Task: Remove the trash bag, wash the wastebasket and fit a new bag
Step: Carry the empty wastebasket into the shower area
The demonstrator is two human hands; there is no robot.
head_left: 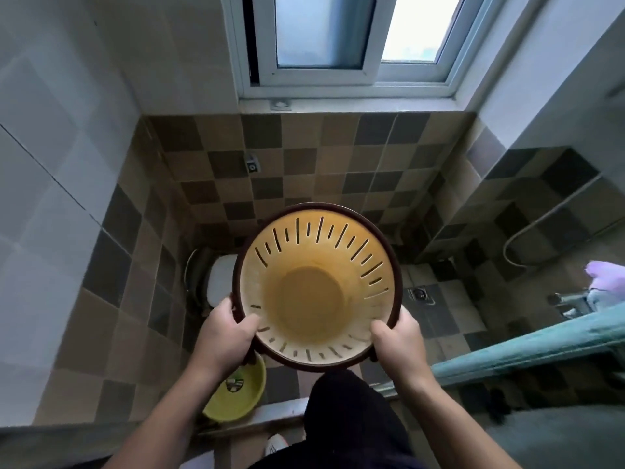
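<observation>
Both hands gripping wastebasket (316,292) rim — left hand (225,333) and right hand (399,336) each curling thumb inside, fingers outside. Basket hanging bagless, mouth facing camera, over tiled bathroom floor (439,319). Wash step seemingly starting — next move needing water source; yellow basin (236,390) sitting below.

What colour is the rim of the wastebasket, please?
Dark brown rim on the yellowish wastebasket, seen in the head view.
</observation>
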